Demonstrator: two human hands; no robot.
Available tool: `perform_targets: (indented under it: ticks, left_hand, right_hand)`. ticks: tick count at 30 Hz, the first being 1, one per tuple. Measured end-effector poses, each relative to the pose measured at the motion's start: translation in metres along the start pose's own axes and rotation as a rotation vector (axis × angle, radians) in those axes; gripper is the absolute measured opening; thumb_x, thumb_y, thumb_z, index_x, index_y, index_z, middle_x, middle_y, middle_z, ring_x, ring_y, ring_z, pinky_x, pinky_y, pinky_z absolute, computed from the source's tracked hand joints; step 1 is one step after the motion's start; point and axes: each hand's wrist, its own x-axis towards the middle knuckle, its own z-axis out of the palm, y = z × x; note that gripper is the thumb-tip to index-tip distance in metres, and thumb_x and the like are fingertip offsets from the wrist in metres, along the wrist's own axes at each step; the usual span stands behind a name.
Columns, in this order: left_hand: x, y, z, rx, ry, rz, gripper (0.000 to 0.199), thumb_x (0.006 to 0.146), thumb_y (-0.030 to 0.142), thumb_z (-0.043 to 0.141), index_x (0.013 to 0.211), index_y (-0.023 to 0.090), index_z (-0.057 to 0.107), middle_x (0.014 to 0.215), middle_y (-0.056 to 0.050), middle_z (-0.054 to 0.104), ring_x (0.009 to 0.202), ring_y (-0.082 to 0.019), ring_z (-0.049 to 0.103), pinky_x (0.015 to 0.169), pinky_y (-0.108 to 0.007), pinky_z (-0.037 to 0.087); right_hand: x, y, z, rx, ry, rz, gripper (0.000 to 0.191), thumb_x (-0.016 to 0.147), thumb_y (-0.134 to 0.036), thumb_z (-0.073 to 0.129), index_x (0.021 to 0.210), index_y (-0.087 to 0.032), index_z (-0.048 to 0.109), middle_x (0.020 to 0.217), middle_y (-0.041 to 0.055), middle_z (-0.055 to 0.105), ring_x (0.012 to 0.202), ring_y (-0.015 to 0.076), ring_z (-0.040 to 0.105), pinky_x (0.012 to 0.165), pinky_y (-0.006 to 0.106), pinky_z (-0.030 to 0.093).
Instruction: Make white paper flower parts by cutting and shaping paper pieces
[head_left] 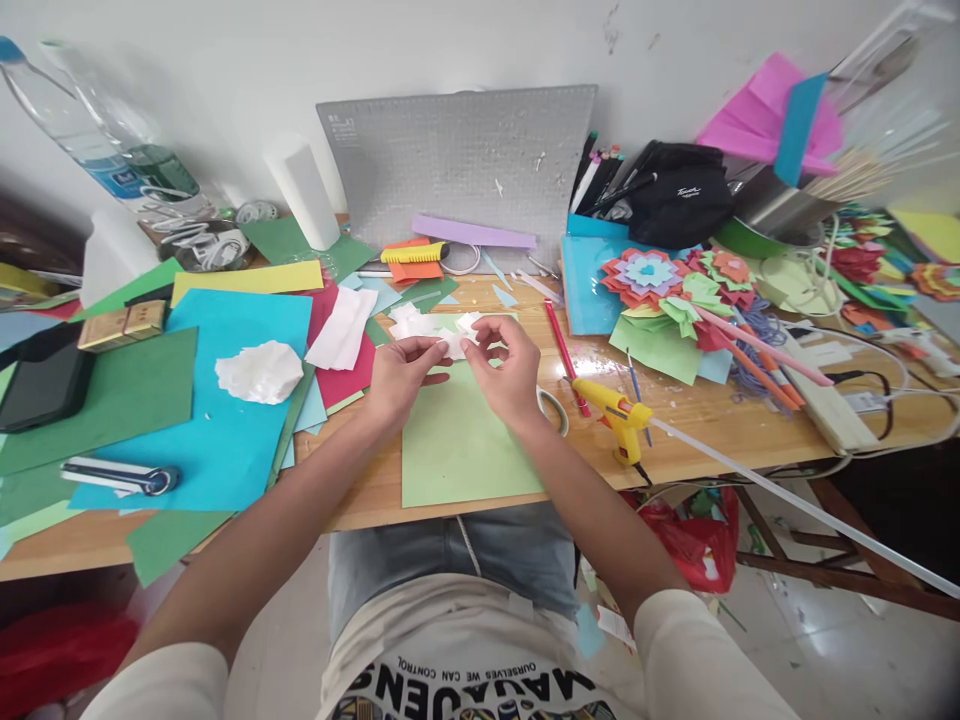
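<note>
Between my two hands, above a light green paper sheet (469, 440), is a small piece of white paper (454, 346). My left hand (407, 375) pinches its left side with thumb and forefinger. On the other side, my right hand (504, 365) grips it the same way, fingers curled. More white paper scraps (411, 322) lie just behind my fingers. A folded white tissue (342, 328) rests on red paper to the left. Further left, a crumpled white tissue (259, 372) sits on a blue sheet (247, 450).
A yellow glue gun (616, 412) lies at the right near a red cutter (564, 350) and a tape roll (555, 410). Layered paper flowers (646, 275) are behind it. A stapler (120, 474) and a phone (46, 385) lie left. A grey cutting mat (461, 170) leans on the wall.
</note>
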Motion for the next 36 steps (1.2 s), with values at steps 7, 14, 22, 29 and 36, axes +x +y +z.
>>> perform_targets:
  ticks: [7, 14, 22, 29, 36]
  left_hand:
    - [0.000, 0.000, -0.003, -0.016, -0.030, -0.027, 0.038, 0.066, 0.052, 0.084, 0.080, 0.019, 0.073, 0.084, -0.006, 0.074, 0.083, -0.020, 0.070, 0.072, -0.031, 0.055]
    - [0.003, -0.005, -0.006, -0.091, -0.084, -0.051, 0.038, 0.066, 0.053, 0.085, 0.078, 0.020, 0.072, 0.089, -0.006, 0.074, 0.087, -0.020, 0.070, 0.073, -0.028, 0.054]
    - [0.002, -0.005, -0.003, -0.080, -0.061, -0.054, 0.038, 0.066, 0.050, 0.085, 0.083, 0.019, 0.072, 0.093, -0.005, 0.074, 0.089, -0.020, 0.071, 0.072, -0.028, 0.057]
    - [0.002, -0.005, -0.002, -0.075, -0.030, -0.034, 0.036, 0.069, 0.050, 0.083, 0.083, 0.018, 0.072, 0.092, -0.005, 0.073, 0.089, -0.021, 0.071, 0.073, -0.030, 0.058]
    - [0.004, -0.006, -0.002, -0.104, -0.020, -0.058, 0.036, 0.067, 0.045, 0.085, 0.085, 0.017, 0.073, 0.092, -0.006, 0.073, 0.089, -0.022, 0.071, 0.075, -0.034, 0.060]
  right_hand:
    - [-0.001, -0.004, 0.001, 0.042, -0.222, -0.004, 0.016, 0.085, -0.037, 0.066, 0.094, -0.025, 0.073, 0.099, 0.0038, 0.070, 0.083, 0.0162, 0.066, 0.069, 0.029, 0.057]
    - [-0.001, 0.001, 0.003, 0.234, -0.200, 0.123, 0.021, 0.083, -0.043, 0.069, 0.089, -0.024, 0.076, 0.093, 0.0034, 0.074, 0.080, 0.0173, 0.069, 0.071, 0.032, 0.058]
    - [0.006, 0.005, 0.003, 0.492, -0.071, 0.438, 0.024, 0.073, -0.043, 0.075, 0.084, -0.022, 0.073, 0.078, -0.0001, 0.071, 0.071, 0.0136, 0.067, 0.064, 0.026, 0.056]
    - [0.008, 0.008, 0.002, 0.590, -0.053, 0.577, 0.030, 0.067, -0.045, 0.079, 0.084, -0.022, 0.070, 0.082, 0.0004, 0.070, 0.075, 0.0135, 0.067, 0.069, 0.026, 0.055]
    - [0.011, 0.012, 0.000, 0.544, 0.067, 0.552, 0.030, 0.072, -0.047, 0.073, 0.087, -0.022, 0.066, 0.084, 0.0020, 0.070, 0.080, 0.0150, 0.068, 0.072, 0.027, 0.055]
